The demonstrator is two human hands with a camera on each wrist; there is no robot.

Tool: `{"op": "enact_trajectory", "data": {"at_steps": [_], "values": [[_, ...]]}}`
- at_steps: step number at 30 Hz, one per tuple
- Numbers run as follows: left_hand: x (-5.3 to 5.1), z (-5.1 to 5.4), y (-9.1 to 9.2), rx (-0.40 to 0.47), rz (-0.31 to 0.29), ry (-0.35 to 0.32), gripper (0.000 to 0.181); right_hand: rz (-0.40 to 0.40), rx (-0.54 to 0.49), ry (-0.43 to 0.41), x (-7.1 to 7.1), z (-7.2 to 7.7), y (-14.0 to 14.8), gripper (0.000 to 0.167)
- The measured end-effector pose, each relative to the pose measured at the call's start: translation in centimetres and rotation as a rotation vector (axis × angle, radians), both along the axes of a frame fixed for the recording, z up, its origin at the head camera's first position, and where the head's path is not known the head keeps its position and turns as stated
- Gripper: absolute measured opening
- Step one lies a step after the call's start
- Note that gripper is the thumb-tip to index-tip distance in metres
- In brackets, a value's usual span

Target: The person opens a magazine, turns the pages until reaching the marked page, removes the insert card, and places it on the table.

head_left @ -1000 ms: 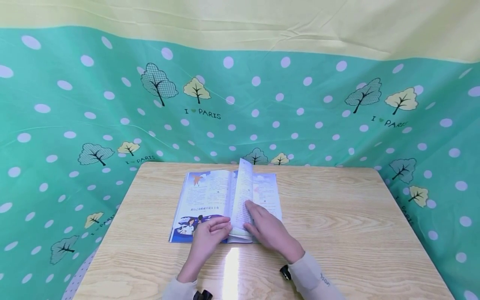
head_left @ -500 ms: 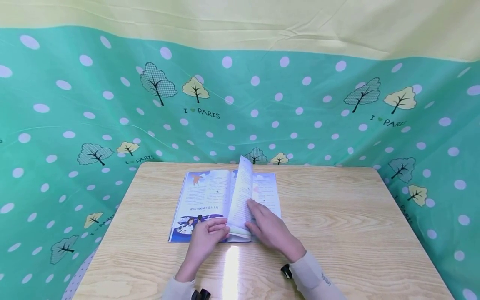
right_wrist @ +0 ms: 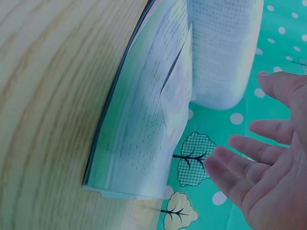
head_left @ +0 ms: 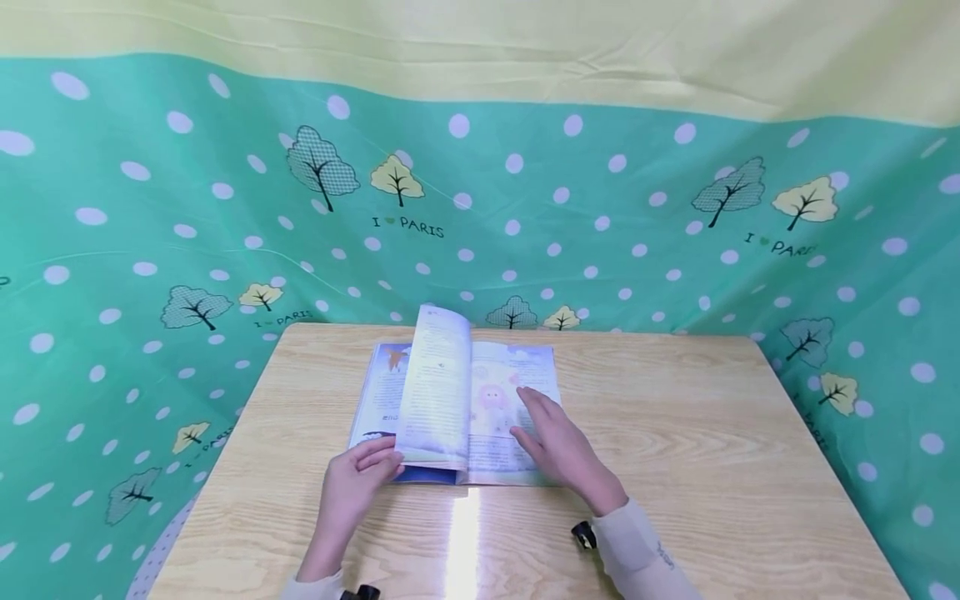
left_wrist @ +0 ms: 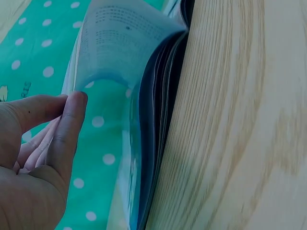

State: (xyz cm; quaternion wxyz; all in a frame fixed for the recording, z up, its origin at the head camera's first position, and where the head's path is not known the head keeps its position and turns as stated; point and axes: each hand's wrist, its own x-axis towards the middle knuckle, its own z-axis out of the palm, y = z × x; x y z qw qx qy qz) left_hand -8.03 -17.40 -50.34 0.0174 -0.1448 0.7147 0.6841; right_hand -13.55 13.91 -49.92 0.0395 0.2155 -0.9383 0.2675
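Note:
An open magazine (head_left: 498,462) lies on the wooden table, with one page (head_left: 437,379) raised and curving over its left half. My left hand (head_left: 348,483) pinches the lower outer corner of that page between thumb and fingers. The grip shows closely in the left wrist view, where the page (left_wrist: 120,43) bends away from the stack. Over the right half, near its outer edge, is my right hand (head_left: 570,458), fingers extended and holding nothing. A pink round picture (head_left: 491,396) shows on the right page. The raised page hides most of the left page.
The wooden table (head_left: 675,417) extends on both sides of the magazine. Behind it hangs a green curtain (head_left: 585,208) with white dots and printed trees. A bright reflection runs along the table in front of the magazine.
My left hand has moved left, carrying the page from near upright over to the left half. My right hand has come off the page and shifted slightly right. The right page is now uncovered.

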Motion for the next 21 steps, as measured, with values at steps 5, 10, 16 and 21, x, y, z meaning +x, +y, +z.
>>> {"op": "enact_trajectory", "data": {"at_steps": [5,10,16,21], "values": [[0.5,-0.2,-1.6,-0.035,0.028,-0.011,0.034,-0.014,-0.031,-0.013,-0.2,-0.1,0.3,0.06],[0.9,-0.6,-3.1,-0.07,0.063,-0.038,0.035,-0.041,-0.077,-0.043,-0.4,-0.4,0.4,0.057],[1.2,-0.8,-4.8,-0.142,0.084,-0.056,0.038,-0.079,-0.112,-0.093,-0.7,-0.6,0.3,0.056],[1.3,-0.9,-5.7,-0.155,0.095,-0.079,0.036,-0.101,-0.166,-0.118,-1.1,-0.7,0.2,0.053]]}}
